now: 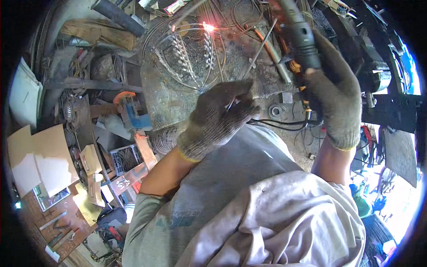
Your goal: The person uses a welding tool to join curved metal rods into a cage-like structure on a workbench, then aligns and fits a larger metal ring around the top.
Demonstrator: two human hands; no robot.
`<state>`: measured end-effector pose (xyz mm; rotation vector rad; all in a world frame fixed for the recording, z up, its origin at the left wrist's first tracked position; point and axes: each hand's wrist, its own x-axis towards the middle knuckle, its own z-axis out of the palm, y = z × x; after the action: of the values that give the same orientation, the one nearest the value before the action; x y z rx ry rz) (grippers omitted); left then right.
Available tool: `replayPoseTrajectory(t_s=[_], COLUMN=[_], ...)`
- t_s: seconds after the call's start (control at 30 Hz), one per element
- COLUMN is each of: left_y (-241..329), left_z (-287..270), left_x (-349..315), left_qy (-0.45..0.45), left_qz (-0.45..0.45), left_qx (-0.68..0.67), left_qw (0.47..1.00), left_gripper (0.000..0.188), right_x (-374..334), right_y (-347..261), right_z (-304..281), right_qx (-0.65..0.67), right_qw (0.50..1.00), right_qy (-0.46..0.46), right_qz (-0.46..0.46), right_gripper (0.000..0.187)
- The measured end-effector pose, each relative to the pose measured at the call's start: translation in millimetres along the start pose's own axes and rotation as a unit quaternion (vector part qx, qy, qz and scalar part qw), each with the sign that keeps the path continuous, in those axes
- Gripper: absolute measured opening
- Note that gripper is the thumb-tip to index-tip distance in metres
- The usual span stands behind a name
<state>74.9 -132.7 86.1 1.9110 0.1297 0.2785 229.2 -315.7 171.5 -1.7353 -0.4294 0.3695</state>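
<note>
My left hand (218,116), in a dark knitted glove, is closed around a thin metal rod (261,46). The rod slants up and away to the right, and a bright bit of it shows between the fingers. My right hand (336,91), gloved too, grips a dark cylindrical power tool (303,42); it is blurred and its far end runs toward the top edge, so its exact kind is unclear. Beyond my left hand lies a round wire frame (175,82) with twisted metal strips (181,54). A bright reddish-white glow (208,27) burns at the top of one strip.
An orange-and-metal bar (271,55) lies between the rod and the tool. Near my right wrist are a metal ring (275,110), a small block (287,97) and black cables (280,127). A blue clamp-like tool (135,118), a coil (165,140) and shelving (89,84) stand left.
</note>
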Motion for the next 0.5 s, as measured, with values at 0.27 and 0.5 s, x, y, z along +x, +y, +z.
replayPoseTrajectory(t_s=[0.27,0.5], left_y=[-33.8,-30.6], left_z=[5.2,-6.0], left_x=[-15.2,-34.9], left_qy=[0.011,-0.044], left_qz=[0.137,0.058], left_qx=[0.105,0.067], left_qw=[0.985,0.995], left_gripper=[0.039,0.036], right_x=[-10.3,-54.1], right_y=[13.7,30.5], right_z=[-12.8,-74.9], right_qx=[-0.094,0.007], right_qw=[0.995,0.986], right_qy=[0.026,0.160], right_qz=[-0.015,0.032], right_gripper=[0.057,0.051])
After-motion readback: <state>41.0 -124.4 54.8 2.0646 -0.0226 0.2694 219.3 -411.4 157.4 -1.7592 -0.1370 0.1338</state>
